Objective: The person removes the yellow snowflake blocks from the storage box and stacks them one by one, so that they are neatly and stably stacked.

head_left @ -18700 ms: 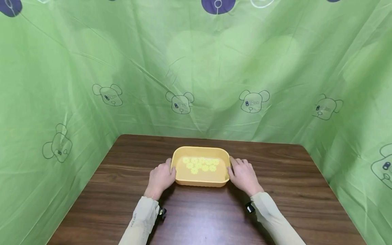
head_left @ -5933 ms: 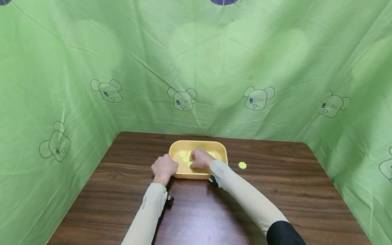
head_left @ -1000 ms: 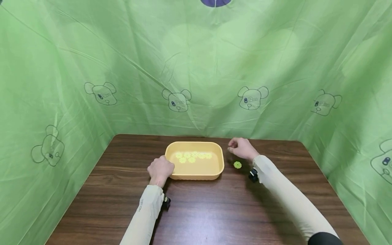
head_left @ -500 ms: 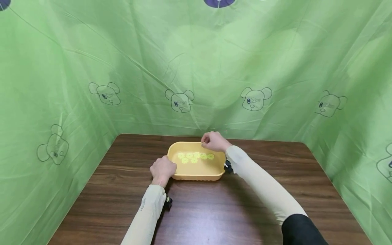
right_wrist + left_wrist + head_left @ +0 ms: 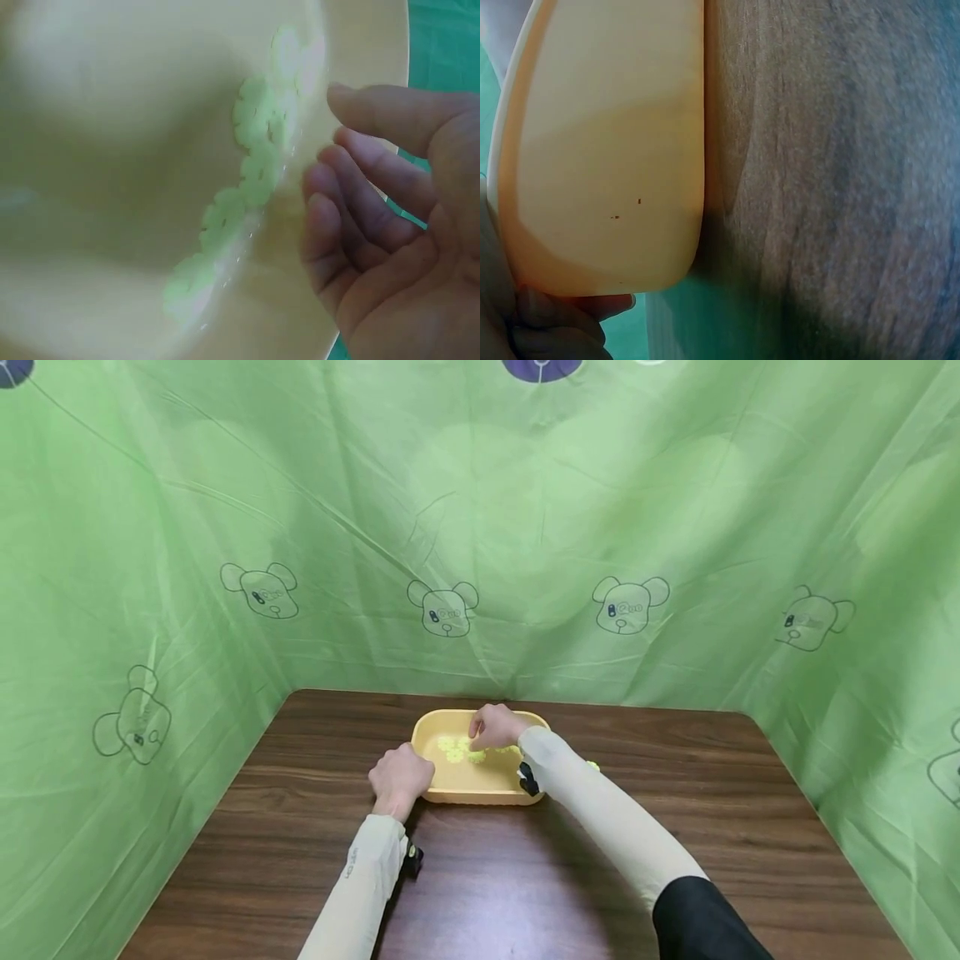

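A yellow plastic tray (image 5: 457, 779) rests on the table with several thin yellow-green flower-shaped pieces (image 5: 452, 747) lying in it. My left hand (image 5: 401, 778) grips the tray's left end, its fingers (image 5: 547, 315) curled against the wall in the left wrist view. Inside the tray's far half hangs my right hand (image 5: 497, 727), over the row of pieces. Seen from the right wrist, the thumb stands apart from loosely bent fingers (image 5: 322, 225), nothing held between them, just beside the overlapping flower pieces (image 5: 259, 176). One flower piece (image 5: 594, 766) lies on the table right of the tray, mostly behind the right sleeve.
The dark wood-grain table (image 5: 712, 827) extends on both sides of the tray. A green curtain (image 5: 525, 527) printed with bear heads hangs along the back and sides. The right forearm's sleeve (image 5: 600, 810) crosses the tray's right end.
My right hand has let go of the tray's right end and moved between tray and table; it has just come back left over the pieces. Fewer pieces show in the tray; one lies outside.
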`<move>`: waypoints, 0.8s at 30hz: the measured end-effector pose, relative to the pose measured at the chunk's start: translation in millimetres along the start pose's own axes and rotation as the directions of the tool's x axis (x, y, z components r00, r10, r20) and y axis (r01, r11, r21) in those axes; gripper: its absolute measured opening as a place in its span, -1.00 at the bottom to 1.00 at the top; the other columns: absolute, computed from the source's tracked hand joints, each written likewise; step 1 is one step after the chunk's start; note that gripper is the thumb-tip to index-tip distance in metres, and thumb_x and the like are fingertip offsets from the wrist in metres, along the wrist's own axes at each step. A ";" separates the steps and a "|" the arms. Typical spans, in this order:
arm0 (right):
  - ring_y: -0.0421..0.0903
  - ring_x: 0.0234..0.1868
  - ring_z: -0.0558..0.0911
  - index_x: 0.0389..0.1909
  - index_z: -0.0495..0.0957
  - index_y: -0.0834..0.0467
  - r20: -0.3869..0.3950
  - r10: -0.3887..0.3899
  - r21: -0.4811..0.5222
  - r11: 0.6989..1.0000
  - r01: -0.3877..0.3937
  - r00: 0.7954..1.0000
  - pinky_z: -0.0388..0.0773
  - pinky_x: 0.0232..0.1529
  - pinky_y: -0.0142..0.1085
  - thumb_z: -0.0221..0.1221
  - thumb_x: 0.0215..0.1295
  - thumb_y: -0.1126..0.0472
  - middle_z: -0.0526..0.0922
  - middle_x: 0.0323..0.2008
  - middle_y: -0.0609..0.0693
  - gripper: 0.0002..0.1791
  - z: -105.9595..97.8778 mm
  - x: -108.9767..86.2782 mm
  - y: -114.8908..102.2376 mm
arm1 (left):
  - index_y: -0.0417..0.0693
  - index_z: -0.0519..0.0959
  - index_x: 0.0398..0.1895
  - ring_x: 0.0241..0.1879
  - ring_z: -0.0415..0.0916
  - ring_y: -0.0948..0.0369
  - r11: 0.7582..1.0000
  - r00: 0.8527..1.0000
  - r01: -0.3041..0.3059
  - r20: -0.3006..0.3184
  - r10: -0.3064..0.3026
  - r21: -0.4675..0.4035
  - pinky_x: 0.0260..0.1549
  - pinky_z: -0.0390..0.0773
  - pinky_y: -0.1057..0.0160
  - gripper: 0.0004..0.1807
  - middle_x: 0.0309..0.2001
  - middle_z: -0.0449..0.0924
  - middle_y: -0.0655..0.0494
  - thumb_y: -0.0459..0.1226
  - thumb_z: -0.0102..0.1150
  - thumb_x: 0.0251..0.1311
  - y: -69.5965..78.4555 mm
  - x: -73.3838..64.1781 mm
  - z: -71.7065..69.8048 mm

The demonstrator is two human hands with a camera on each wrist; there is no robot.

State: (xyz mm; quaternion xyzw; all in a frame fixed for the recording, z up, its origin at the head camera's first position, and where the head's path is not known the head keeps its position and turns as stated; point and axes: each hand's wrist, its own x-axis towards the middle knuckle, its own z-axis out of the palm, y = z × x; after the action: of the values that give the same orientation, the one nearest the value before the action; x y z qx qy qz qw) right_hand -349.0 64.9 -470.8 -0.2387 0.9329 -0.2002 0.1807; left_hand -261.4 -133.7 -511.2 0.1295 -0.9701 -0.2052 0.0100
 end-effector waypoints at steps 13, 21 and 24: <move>-0.07 -0.22 0.52 -0.17 0.70 0.09 0.092 0.060 -0.143 0.989 -0.046 0.994 0.45 -0.39 -0.33 0.50 0.07 0.13 0.59 -0.22 -0.07 -0.70 9.5 4.6 -4.5 | -0.11 0.63 -0.25 -0.33 0.62 -0.07 1.000 1.000 0.005 0.011 -0.005 -0.014 -0.41 0.51 -0.11 -0.70 -0.33 0.67 -0.14 -0.16 0.04 0.01 -4.0 -1.5 3.4; -0.13 -0.28 0.50 -0.22 0.69 0.06 0.092 0.045 -0.186 0.982 -0.027 0.995 0.41 -0.35 -0.35 0.53 0.00 0.12 0.58 -0.29 -0.11 -0.68 11.8 7.1 -1.5 | -0.11 0.62 -0.28 -0.34 0.62 -0.08 1.000 1.000 -0.011 -0.001 0.011 -0.018 -0.44 0.50 -0.11 -0.71 -0.35 0.67 -0.14 -0.17 0.03 0.00 -1.2 -1.7 1.9; -0.16 -0.31 0.48 -0.17 0.67 0.09 0.081 0.033 -0.196 0.981 -0.016 0.996 0.42 -0.33 -0.35 0.53 0.01 0.11 0.58 -0.29 -0.11 -0.64 13.0 8.9 0.2 | -0.11 0.62 -0.28 -0.34 0.63 -0.08 1.000 1.000 -0.012 -0.012 0.012 -0.022 -0.44 0.50 -0.12 -0.72 -0.35 0.67 -0.15 -0.17 0.03 0.01 -0.6 -0.9 1.4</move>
State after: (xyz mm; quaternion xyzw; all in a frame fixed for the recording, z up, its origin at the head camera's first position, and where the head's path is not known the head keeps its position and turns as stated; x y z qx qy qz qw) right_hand -350.7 56.8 -484.2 -0.2518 0.9425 -0.0954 0.1980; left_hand -260.5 -133.4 -512.7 0.1249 -0.9684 -0.2149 0.0184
